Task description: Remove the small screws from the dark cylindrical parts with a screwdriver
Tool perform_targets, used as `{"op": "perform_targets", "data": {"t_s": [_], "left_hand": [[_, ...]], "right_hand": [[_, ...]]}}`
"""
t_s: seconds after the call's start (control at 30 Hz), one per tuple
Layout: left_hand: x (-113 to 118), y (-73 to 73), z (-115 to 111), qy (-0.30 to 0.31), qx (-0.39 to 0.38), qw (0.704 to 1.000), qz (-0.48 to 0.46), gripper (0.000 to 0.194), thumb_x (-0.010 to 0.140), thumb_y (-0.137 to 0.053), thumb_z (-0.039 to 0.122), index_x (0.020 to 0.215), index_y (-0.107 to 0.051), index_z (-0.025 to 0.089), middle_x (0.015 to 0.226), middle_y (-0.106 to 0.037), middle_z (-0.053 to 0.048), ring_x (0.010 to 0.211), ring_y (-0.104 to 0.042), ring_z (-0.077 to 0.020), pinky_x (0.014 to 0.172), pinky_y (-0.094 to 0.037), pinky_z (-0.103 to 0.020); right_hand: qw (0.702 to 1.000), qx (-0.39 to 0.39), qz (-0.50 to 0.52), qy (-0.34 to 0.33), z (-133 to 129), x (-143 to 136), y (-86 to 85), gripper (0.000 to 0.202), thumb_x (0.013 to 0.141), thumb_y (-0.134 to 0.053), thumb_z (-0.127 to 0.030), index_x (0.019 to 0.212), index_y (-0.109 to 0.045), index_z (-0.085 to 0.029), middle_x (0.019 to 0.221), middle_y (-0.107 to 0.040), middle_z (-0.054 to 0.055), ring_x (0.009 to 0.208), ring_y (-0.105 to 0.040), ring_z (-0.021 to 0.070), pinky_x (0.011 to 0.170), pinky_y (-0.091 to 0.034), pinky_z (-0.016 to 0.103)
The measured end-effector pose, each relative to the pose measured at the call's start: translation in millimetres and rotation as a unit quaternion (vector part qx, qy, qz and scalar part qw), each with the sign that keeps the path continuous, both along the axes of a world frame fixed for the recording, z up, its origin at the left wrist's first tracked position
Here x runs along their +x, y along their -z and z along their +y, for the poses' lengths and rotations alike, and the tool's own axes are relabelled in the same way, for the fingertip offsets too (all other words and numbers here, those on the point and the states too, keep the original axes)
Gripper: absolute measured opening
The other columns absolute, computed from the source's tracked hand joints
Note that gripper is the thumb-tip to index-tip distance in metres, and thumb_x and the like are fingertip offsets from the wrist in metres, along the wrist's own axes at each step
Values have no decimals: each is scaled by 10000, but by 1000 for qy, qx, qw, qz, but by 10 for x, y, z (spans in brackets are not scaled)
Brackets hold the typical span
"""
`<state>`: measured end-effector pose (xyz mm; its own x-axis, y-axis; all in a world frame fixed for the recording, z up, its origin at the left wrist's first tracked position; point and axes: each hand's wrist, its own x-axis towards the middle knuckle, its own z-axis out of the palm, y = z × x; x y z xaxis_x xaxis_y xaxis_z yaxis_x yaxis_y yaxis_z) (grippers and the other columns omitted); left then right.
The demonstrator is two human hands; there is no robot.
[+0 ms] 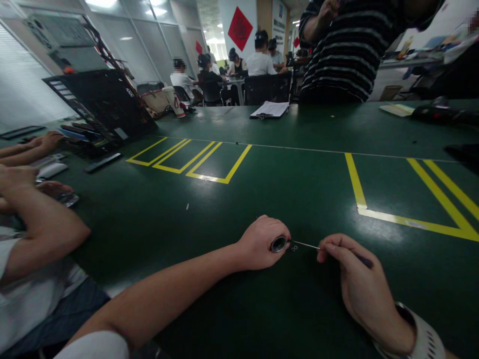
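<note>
Green tabletop [209, 219]: marked with yellow tape [238, 164].
Left hand [262, 243]: clasped around a metal-rimmed part [279, 244], held over the tabletop.
Small rings [293, 249]: seen just beside it.
Slim tool [307, 245]: pointed leftward, handle grasped by right hand [352, 279].

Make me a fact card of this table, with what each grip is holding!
Left grip: holds a round metal part
Right grip: holds a thin tool, tip near the left grip, contact unclear
Beside them: tiny ring-like bits on the green table
Table marks: yellow tape
Farther back: clipboard with papers, white cup
</note>
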<state>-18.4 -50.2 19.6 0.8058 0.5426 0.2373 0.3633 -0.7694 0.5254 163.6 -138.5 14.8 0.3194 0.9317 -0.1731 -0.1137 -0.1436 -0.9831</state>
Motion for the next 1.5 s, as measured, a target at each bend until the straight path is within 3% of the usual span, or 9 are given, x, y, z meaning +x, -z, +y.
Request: {"op": "perform_targets", "data": {"t_s": [0.3,0.43,0.57,0.77,1.07,1.17,1.27,1.37,1.5], "left_hand": [[2,-42,2,6,-16,1000,24,61,798,-556,185,854,-552,162,856,-659,-31,828,-603,-160,775,-407,-309],[1,-51,-14,11,-24,1000,-7,56,803,-567,198,834,-530,170,934,-665,-44,896,-607,-166,793,-411,-311],[-7,-22,-19,-54,-13,997,-58,72,800,-575,195,791,-506,177,947,-655,-46,897,-603,-167,770,-423,-311],[-2,52,4,-150,8,980,-127,98,776,-594,196,761,-498,181,857,-633,-37,800,-586,-160,724,-445,-305],[10,51,-12,-194,49,968,-150,132,778,-612,243,747,-495,189,822,-627,-24,785,-584,-162,730,-436,-314],[16,65,-10,-205,60,962,-168,141,784,-612,245,742,-489,191,804,-617,-17,777,-579,-158,734,-432,-315],[27,77,-10,-220,69,955,-186,143,789,-608,244,740,-485,191,789,-605,-9,764,-574,-150,740,-432,-315],[32,66,-22,-225,76,953,-189,150,791,-609,256,740,-484,191,784,-603,-7,762,-571,-150,740,-431,-315],[34,38,-41,-214,82,956,-185,158,790,-612,271,741,-485,191,790,-608,-16,774,-573,-160,741,-428,-319]], "right_hand": [[996,15,64,60,24,-17,-77,74,663,-613,-255,603,-622,-213,629,-571,3,623,-488,171,600,-370,321],[996,30,42,71,39,-9,-15,108,727,-642,-326,757,-643,-223,755,-616,18,755,-547,201,681,-424,337],[998,-10,-61,12,56,6,33,297,748,-653,-421,972,-646,-227,977,-663,49,945,-579,242,812,-445,386],[974,24,-183,-131,23,-74,39,242,803,-583,-383,987,-662,-246,1021,-675,54,986,-604,250,840,-477,412],[959,80,-221,-157,1,-134,117,250,830,-518,-210,1057,-609,-259,1093,-657,64,1026,-611,240,877,-485,440],[925,129,-288,-212,20,-182,110,338,806,-487,-99,1070,-601,-276,1108,-655,49,1055,-604,241,932,-454,477],[850,199,-383,-303,-21,-230,68,473,736,-448,15,1088,-609,-258,1192,-630,67,1166,-539,251,1010,-390,491],[786,234,-446,-359,-85,-209,-1,558,695,-404,60,1128,-601,-233,1229,-609,98,1165,-537,259,956,-452,459],[775,234,-459,-367,-82,-94,-48,516,705,-417,43,1078,-624,-247,1073,-666,79,967,-613,251,813,-522,422]]}}
